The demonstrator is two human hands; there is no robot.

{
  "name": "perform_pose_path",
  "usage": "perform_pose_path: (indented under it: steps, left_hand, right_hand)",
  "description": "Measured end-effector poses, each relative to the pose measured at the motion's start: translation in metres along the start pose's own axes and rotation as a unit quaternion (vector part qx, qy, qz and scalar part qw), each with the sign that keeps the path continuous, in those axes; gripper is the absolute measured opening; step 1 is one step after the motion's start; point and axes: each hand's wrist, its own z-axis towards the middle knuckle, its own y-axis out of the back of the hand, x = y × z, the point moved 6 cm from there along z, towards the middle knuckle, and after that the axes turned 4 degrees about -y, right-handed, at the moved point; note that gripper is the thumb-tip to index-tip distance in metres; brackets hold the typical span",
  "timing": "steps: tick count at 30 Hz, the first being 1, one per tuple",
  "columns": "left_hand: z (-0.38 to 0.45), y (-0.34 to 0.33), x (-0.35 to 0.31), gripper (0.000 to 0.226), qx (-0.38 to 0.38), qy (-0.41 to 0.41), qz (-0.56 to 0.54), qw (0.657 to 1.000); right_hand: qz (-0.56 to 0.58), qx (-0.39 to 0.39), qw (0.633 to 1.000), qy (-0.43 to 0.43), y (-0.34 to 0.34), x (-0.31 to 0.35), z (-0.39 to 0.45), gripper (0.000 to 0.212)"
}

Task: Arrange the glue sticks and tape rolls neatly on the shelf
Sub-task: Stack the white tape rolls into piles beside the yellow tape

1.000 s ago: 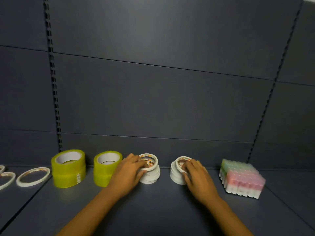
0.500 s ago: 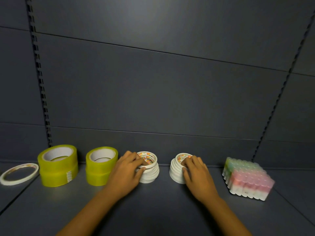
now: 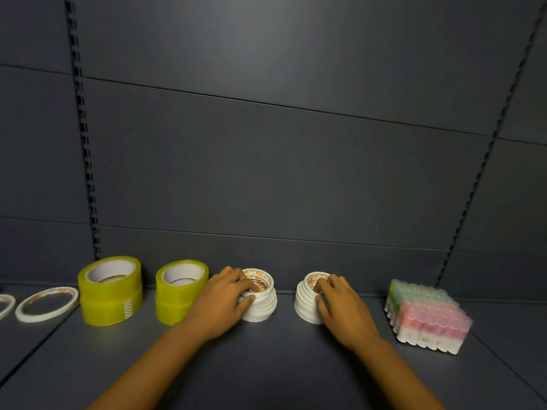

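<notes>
Head cam: left hand (image 3: 222, 303) grips the left white tape stack (image 3: 260, 303), right hand (image 3: 340, 307) grips the right white tape stack (image 3: 306, 303). Glue stick pack (image 3: 429, 318) at 3 o'clock, yellow rolls (image 3: 111, 291) at 9.

Two bare forearms, left hand (image 3: 222, 300), right hand (image 3: 343, 309) — no sleeves

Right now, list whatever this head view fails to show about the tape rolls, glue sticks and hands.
- Left white tape stack: near side hidden by the left hand.
- Right white tape stack: right side covered by the right hand.
- Core labels on both stacks: too small to read.
- Thin flat roll: cut off by the left edge.
- Glue stick pack: blurred, count unclear.
</notes>
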Motion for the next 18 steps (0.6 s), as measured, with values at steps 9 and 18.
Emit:
perform_pose_path:
  steps: [9,18]
  left_hand:
    - [-0.029,0.067,-0.005,0.036,0.06,0.073,0.056,0.994]
    - [-0.137,0.149,0.011,0.038,0.052,0.176,0.118,0.976]
  right_hand:
    - [-0.008,0.098,0.995,0.023,0.029,0.04,0.006,0.037]
    - [0.047,0.103,0.986,0.126,0.033,0.157,-0.014,0.048]
